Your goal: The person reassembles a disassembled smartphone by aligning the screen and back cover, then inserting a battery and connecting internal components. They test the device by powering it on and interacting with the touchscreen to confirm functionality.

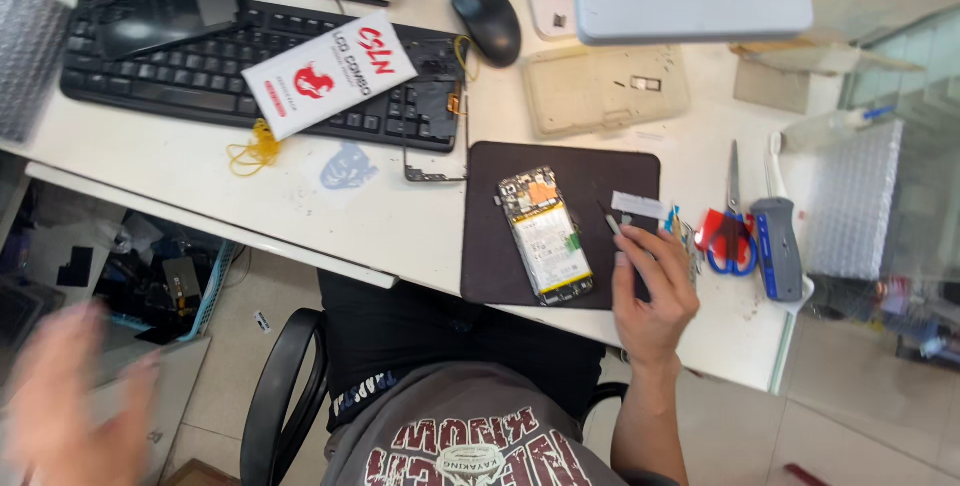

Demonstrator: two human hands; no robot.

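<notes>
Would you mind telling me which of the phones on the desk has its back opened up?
The phone on the dark mat, beside the right hand, shows its battery and circuit board. The black phone on the keyboard is closed.

A flat white rectangular package (330,74) with red markings lies tilted across a black keyboard (250,56), well up and left of the right hand's fingers (640,246). A dark phone screen (168,12) rests further left on the keyboard. A small white label strip (637,205) lies just above the fingertips, on the dark mat (490,246).
</notes>
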